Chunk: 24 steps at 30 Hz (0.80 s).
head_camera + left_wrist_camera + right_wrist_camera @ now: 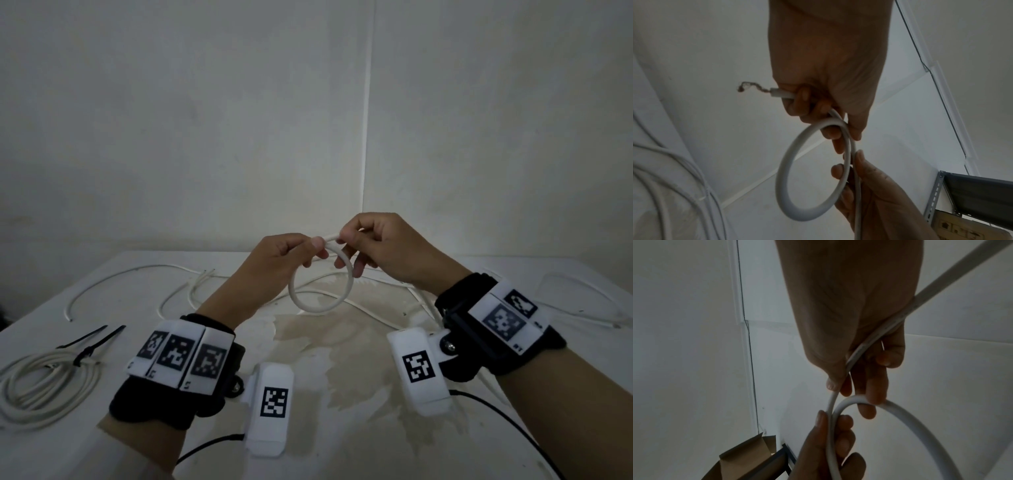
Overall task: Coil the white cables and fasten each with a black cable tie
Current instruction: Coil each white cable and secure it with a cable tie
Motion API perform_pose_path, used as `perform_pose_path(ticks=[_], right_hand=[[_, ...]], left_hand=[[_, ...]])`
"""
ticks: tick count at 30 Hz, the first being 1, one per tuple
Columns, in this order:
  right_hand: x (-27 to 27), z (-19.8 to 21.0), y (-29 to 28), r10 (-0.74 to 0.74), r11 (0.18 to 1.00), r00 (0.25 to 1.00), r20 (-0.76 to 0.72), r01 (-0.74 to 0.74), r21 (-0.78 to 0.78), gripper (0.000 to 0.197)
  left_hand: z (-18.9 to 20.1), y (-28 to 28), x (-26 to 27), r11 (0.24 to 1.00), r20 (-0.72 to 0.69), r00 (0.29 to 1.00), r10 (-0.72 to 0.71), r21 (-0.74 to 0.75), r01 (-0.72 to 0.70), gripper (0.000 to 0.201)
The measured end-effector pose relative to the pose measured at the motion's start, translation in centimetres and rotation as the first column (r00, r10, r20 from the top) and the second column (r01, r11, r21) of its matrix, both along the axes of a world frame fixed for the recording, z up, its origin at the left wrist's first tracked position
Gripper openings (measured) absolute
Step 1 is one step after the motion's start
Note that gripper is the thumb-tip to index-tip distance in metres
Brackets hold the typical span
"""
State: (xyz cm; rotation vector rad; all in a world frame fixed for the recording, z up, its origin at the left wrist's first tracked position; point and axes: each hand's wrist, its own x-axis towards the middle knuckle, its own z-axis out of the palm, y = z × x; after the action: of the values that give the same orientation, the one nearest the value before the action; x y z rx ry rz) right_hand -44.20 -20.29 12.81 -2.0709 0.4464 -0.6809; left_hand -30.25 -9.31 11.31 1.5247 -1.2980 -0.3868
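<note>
Both hands are raised above the white table (342, 438) and hold one white cable, bent into a single loop (320, 294). My left hand (313, 253) pinches the crossing at the loop's top. In the left wrist view its fingers (803, 95) curl round the cable's end, where frayed copper strands (748, 87) stick out. My right hand (344, 250) grips the cable right beside it, and the cable's long part (937, 283) runs through its palm. A finished coil (30, 411) lies at the near left, with black cable ties (102, 337) at its far side.
Several loose white cables (113, 277) sprawl across the far half of the table, and another thin one (582, 294) lies at the right. White walls meet in a corner behind. A metal shelf (972, 193) and a cardboard box (748, 456) show in the wrist views.
</note>
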Motion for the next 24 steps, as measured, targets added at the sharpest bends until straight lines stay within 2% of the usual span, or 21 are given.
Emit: perform_pose_path(ticks=[3,6,8,11,15,19,22,24], right_hand=[[-0.1,0.0,0.3,0.03,0.999,0.998,-0.051,-0.03,0.017,0.025],[-0.1,0.0,0.4,0.033,0.998,0.997,-0.072,-0.037,-0.055,0.034],[0.0,-0.3,0.3,0.003,0.997,0.999,-0.049,-0.006,-0.073,0.029],[0.1,-0.9,0.1,-0.042,0.995,0.999,-0.01,0.041,-0.092,0.025],[-0.4,-1.2,-0.5,-0.077,0.995,0.997,0.027,0.078,-0.056,0.025],[-0.5,-1.4,-0.8,-0.089,0.995,0.996,0.024,0.09,-0.039,0.024],[-0.7,-1.4,-0.8,-0.089,0.996,0.996,0.033,0.089,-0.009,0.023],[-0.8,-1.3,-0.8,-0.09,0.996,0.995,0.047,0.09,0.0,0.022]], left_hand=[[0.1,-0.1,0.0,1.0,0.03,1.0,0.004,0.008,-0.004,0.03],[0.0,-0.1,-0.2,1.0,0.065,0.998,-0.011,0.023,0.01,0.03],[-0.2,-0.2,-0.4,1.0,0.087,0.996,0.002,0.019,-0.003,0.028],[-0.3,-0.3,0.0,0.995,0.084,0.992,0.094,-0.04,-0.091,0.026],[0.1,0.2,1.1,0.99,-0.021,0.991,0.135,0.031,-0.134,0.028],[0.6,0.8,1.5,0.99,-0.073,0.995,0.063,0.134,-0.053,0.025],[0.6,1.1,1.3,0.99,-0.269,0.963,-0.017,0.13,0.054,0.018],[0.2,1.1,1.1,0.993,-0.351,0.936,-0.017,0.102,0.057,0.01]])
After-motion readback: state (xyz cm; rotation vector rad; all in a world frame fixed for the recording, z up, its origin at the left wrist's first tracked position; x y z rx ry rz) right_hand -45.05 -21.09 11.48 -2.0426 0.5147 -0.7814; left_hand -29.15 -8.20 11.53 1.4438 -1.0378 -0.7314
